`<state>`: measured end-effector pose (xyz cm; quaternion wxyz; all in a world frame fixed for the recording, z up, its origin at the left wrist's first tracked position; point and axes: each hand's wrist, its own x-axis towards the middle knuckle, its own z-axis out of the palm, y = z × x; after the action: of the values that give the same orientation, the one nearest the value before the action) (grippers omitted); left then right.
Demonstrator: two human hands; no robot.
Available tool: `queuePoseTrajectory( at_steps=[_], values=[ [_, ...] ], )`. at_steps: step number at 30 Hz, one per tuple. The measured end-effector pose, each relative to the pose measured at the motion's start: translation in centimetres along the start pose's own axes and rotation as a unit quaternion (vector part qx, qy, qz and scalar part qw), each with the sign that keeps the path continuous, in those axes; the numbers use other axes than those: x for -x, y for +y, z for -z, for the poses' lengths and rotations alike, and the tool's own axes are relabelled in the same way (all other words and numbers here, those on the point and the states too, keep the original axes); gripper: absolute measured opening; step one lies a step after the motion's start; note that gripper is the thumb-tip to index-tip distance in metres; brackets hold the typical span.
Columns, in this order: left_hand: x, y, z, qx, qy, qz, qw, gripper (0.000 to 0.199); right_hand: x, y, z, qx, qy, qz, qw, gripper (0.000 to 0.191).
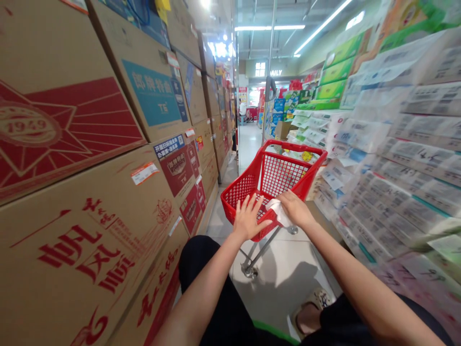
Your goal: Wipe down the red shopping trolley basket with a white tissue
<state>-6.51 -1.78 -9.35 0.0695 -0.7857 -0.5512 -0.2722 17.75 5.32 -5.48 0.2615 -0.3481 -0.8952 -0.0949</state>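
A red plastic shopping basket cart (284, 174) with grid walls and metal legs on casters stands in front of me. Spread over its near left rim is my left hand (248, 218), fingers apart and holding nothing. My right hand (293, 206) is closed on a white cloth or tissue (280, 211) at the near right rim of the basket. Part of the white piece hangs below my fingers over the red edge.
Stacked cardboard boxes (86, 230) form a wall on the left. Piled white packages (414, 158) line the right side. A glass door edge with a handle (271, 89) stands beyond the cart. Farther back a person (242, 109) is visible. My knees and one shoe (317, 302) are below.
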Motion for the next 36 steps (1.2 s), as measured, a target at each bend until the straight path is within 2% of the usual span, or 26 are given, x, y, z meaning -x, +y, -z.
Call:
queuePoseTrajectory(
  at_steps=[3, 8, 13, 15, 17, 23, 26, 28, 30, 33, 36],
  values=[
    [-0.1, -0.8, 0.1, -0.009, 0.01, -0.029, 0.999, 0.077, 0.4, -1.6, -1.1, 0.01, 0.018, -0.014, 1.0, 0.03],
    [0.8, -2.9, 1.9, -0.034, 0.026, -0.079, 0.996, 0.072, 1.2, -4.3, -2.1, 0.044, 0.032, 0.001, 0.999, 0.039],
    [1.7, -3.6, 2.1, -0.044, 0.011, -0.074, 0.996, 0.063, 1.3, -4.9, -2.6, 0.075, 0.002, 0.042, 0.996, 0.058],
    [1.7, -3.9, 1.7, -0.036, 0.003, -0.051, 0.998, 0.058, 1.5, -3.7, -2.3, 0.072, -0.008, 0.057, 0.996, 0.063],
    [1.5, -4.3, 1.4, -0.011, -0.001, -0.044, 0.999, 0.057, 2.2, -1.4, -1.5, 0.071, -0.003, 0.05, 0.996, 0.064],
    [0.9, -5.2, 1.2, 0.069, 0.008, -0.072, 0.995, 0.057, 5.9, 8.7, 3.5, 0.117, 0.074, -0.036, 0.99, 0.057],
    [0.7, -4.8, 0.9, 0.085, -0.001, -0.078, 0.993, 0.061, 6.9, 10.9, 4.7, 0.13, 0.115, -0.073, 0.982, 0.058],
    [0.5, -4.4, 0.7, 0.087, -0.011, -0.083, 0.993, 0.065, 6.9, 10.1, 4.1, 0.131, 0.141, -0.1, 0.976, 0.058],
    [0.3, -4.0, 0.4, 0.082, -0.016, -0.085, 0.993, 0.067, 6.5, 7.8, 2.8, 0.125, 0.144, -0.106, 0.976, 0.059],
    [0.1, -3.7, 0.3, 0.07, -0.015, -0.089, 0.993, 0.067, 5.8, 4.0, 0.8, 0.096, 0.086, -0.053, 0.99, 0.06],
    [0.2, -3.8, 0.5, 0.063, -0.014, -0.103, 0.993, 0.067, 5.5, 3.0, 1.1, 0.097, 0.023, -0.005, 0.995, 0.058]
  ],
)
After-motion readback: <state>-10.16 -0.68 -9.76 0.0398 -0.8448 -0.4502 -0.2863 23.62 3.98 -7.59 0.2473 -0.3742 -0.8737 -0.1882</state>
